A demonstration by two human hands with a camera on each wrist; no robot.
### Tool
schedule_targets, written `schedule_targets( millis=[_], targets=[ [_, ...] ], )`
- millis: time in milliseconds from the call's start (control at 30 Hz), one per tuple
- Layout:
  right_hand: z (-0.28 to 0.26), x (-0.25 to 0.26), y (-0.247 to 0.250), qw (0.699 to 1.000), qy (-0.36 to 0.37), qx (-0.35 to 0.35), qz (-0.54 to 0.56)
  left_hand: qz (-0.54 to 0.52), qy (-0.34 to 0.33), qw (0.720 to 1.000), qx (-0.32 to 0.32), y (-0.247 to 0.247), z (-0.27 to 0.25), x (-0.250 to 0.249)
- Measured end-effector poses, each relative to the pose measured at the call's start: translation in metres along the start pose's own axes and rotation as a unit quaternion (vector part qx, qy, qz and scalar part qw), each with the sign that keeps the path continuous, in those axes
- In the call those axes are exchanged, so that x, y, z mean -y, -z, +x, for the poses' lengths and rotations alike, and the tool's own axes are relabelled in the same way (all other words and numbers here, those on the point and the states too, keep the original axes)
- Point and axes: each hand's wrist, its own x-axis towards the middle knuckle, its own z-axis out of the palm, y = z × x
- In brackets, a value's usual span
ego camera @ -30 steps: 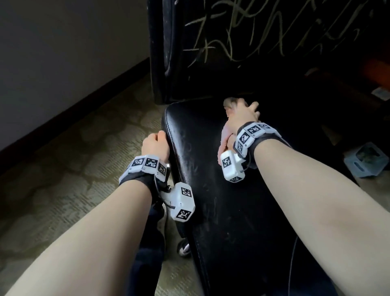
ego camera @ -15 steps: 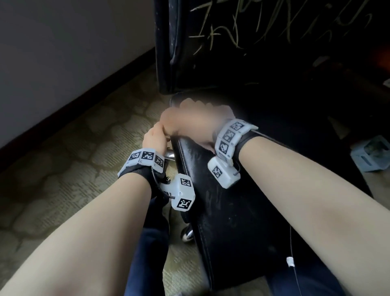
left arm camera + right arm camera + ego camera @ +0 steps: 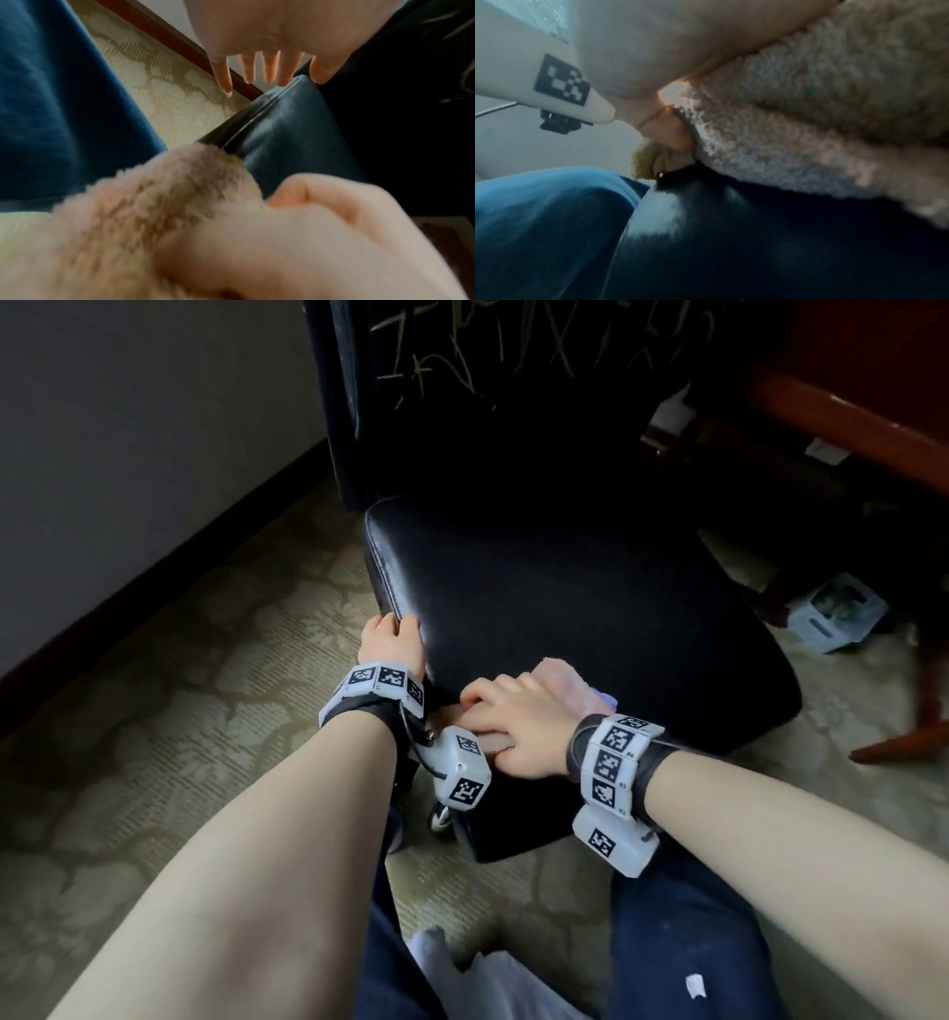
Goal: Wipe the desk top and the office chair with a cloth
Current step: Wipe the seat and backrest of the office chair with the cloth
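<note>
A fluffy pale pink cloth [image 3: 562, 683] is pressed onto the near left corner of the black leather office chair seat [image 3: 565, 588], low in the frame's centre, by the right hand [image 3: 518, 724], whose fingers are curled over it and grasp it. The seat's left edge is gripped by the left hand [image 3: 393, 642], fingers wrapped over the rim. A patterned beige carpet [image 3: 179, 711] lies beneath.

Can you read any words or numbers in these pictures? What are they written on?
No words or numbers can be read for sure.
Wristbands and the wrist camera box: black-and-white square code patterns, not words. Tiny marks beside the band squares are too small to read.
Chair back: pale scratchy lines, not letters.
Small box on the floor: a picture on it, print too blurred to read.
</note>
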Motion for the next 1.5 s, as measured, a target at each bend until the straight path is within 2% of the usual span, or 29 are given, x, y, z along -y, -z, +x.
schedule_targets(
  millis=[100,167,233,333,467,533,600,700,800,1000,1200,1333,1500],
  targets=[
    [-0.035,-0.003,-0.011,1.0,-0.012,0.001,0.01,0.054,-0.015,0.998,0.011,-0.011,-0.026,-0.001],
    [-0.057,-0.004,-0.022,1.0,-0.018,0.01,0.011,0.11,-0.027,0.993,0.042,-0.018,-0.044,0.001],
    [-0.075,-0.006,-0.033,0.999,-0.029,0.021,0.002,0.124,-0.019,0.991,0.055,-0.024,-0.06,0.004],
    [-0.098,-0.012,-0.046,0.998,-0.049,0.049,-0.007,0.155,-0.041,0.984,0.073,-0.028,-0.082,0.005],
    [-0.123,-0.019,-0.036,0.989,-0.094,0.096,-0.062,0.227,-0.076,0.965,0.111,-0.017,-0.11,-0.011],
    [-0.134,-0.021,-0.021,0.985,-0.138,0.068,-0.084,0.201,-0.082,0.969,0.114,-0.007,-0.121,-0.023],
    [-0.14,-0.022,-0.002,0.983,-0.168,0.007,-0.079,0.179,-0.092,0.973,0.111,0.002,-0.13,-0.039],
    [-0.139,-0.026,0.036,0.981,-0.166,-0.08,-0.066,0.134,-0.115,0.98,0.096,0.013,-0.14,-0.064],
    [-0.134,-0.027,0.078,0.977,-0.157,-0.128,-0.064,0.089,-0.109,0.987,0.072,0.023,-0.146,-0.091],
    [-0.104,-0.054,0.135,0.975,-0.139,-0.169,-0.027,0.024,-0.082,0.996,0.015,0.027,-0.118,-0.143],
    [-0.038,-0.107,0.188,0.965,-0.139,-0.219,0.025,0.001,-0.094,0.996,0.0,0.018,-0.043,-0.202],
    [0.003,-0.145,0.228,0.958,-0.125,-0.238,0.097,0.031,-0.073,0.997,-0.027,0.014,0.004,-0.243],
    [0.01,-0.146,0.305,0.943,-0.137,-0.237,0.187,0.054,-0.021,0.997,-0.042,0.037,0.011,-0.296]
  ],
)
